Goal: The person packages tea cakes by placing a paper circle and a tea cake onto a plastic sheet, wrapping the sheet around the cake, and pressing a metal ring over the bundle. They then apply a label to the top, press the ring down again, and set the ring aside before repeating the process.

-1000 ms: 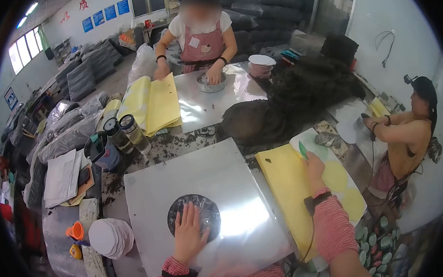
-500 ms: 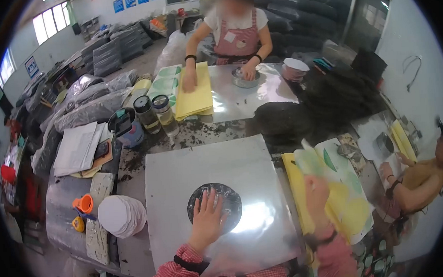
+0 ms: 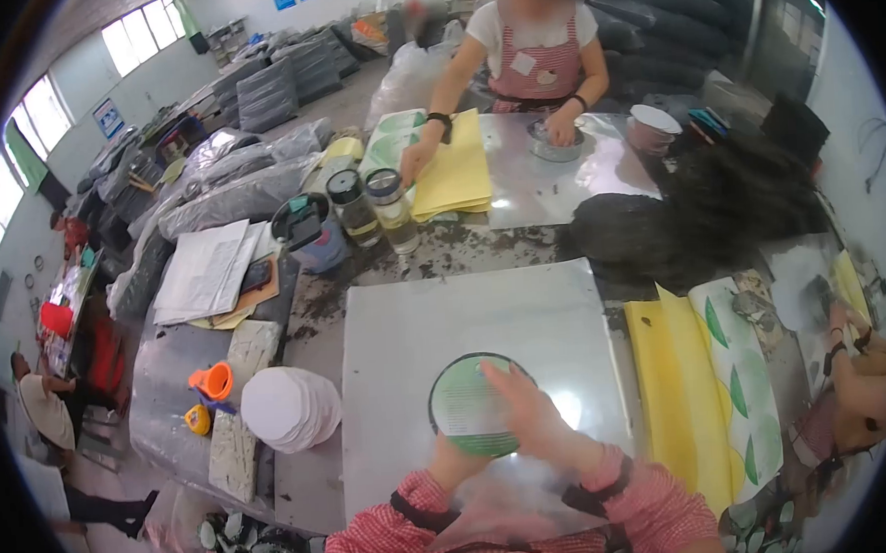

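A round green label (image 3: 467,400) with pale print covers a dark round disc, whose black rim shows around it. My left hand (image 3: 460,460) is at the lower left edge of the disc, its fingers mostly hidden beneath it, and appears to grip it. Over the right side of the label lies my right hand (image 3: 536,417), slightly blurred, with fingers stretched up across the print. Both hands are above the shiny metal sheet (image 3: 465,305) in front of me.
Left of the sheet are a stack of white round papers (image 3: 285,407), an orange tape dispenser (image 3: 211,381) and two jars. On the right lie yellow sheets (image 3: 665,395) and a green-leaf label sheet (image 3: 745,391). Dark fibre (image 3: 650,216) is heaped behind; co-workers work opposite and right.
My right hand has come from the label sheets to the disc, where a green label now shows. My left hand has shifted from flat on top to the lower edge. The view has turned left.
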`<action>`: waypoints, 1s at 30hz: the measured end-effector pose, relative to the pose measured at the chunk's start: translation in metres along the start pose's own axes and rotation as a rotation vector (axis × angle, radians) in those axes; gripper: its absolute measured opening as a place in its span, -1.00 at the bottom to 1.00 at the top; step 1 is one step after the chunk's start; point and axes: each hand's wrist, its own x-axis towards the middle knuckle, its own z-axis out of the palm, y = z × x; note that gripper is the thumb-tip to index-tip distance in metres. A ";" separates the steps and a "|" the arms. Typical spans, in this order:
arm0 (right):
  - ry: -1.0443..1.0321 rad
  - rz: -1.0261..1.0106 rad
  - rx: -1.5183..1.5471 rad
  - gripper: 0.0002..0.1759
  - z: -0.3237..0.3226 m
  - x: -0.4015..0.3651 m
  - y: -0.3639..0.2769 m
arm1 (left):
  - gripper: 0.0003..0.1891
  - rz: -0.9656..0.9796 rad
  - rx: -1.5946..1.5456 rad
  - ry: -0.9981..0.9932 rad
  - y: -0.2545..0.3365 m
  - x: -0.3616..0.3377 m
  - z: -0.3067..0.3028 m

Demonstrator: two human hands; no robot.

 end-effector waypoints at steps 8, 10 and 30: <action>-0.247 -0.058 -0.582 -0.14 0.043 0.020 0.004 | -0.42 -0.342 -0.008 0.486 -0.013 -0.037 -0.051; -0.235 -0.036 -0.583 -0.15 0.055 0.020 0.009 | -0.41 -0.717 0.075 0.118 0.008 -0.034 -0.054; 0.001 0.070 -0.006 -0.51 0.069 -0.050 -0.019 | -0.68 -0.649 -0.184 0.409 0.006 -0.183 -0.043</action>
